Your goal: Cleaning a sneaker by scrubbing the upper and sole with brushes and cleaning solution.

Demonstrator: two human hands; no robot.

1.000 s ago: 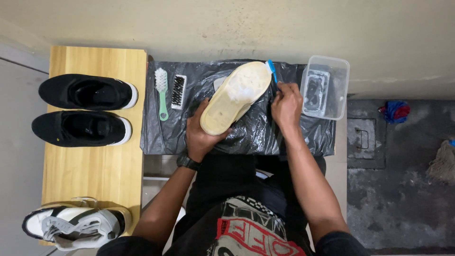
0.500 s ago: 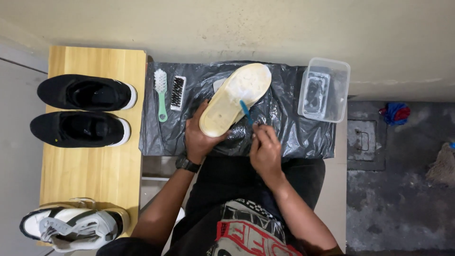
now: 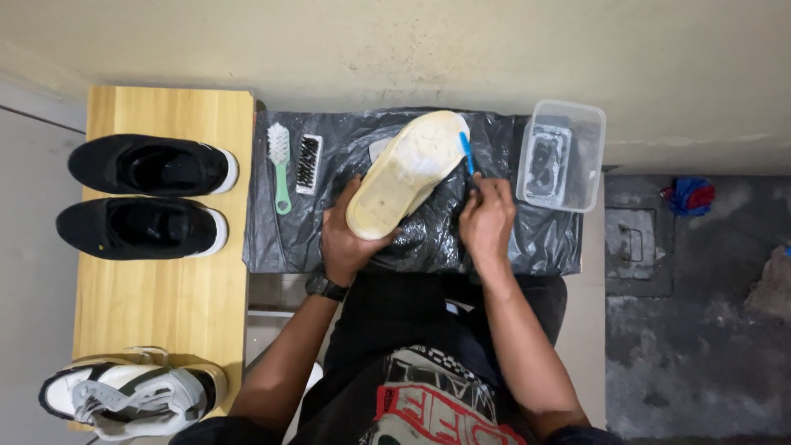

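My left hand [image 3: 350,239] grips a shoe turned sole up, its cream sole [image 3: 406,170] wet and soapy, over a black plastic sheet [image 3: 535,243]. My right hand [image 3: 486,218] holds a small blue brush [image 3: 466,152], its tip touching the far right edge of the sole near the toe. A dark watch sits on my left wrist.
A clear plastic tub [image 3: 564,156] with water stands right of the shoe. A green-handled brush [image 3: 281,165] and a small black brush [image 3: 308,163] lie on the sheet's left. A wooden board [image 3: 165,305] holds two black shoes [image 3: 152,194] and a white shoe [image 3: 132,400]. Wall behind, dark floor right.
My right hand went from the sole's far edge back toward my body, then returned up to the right edge near the toe. The shoe stayed held.
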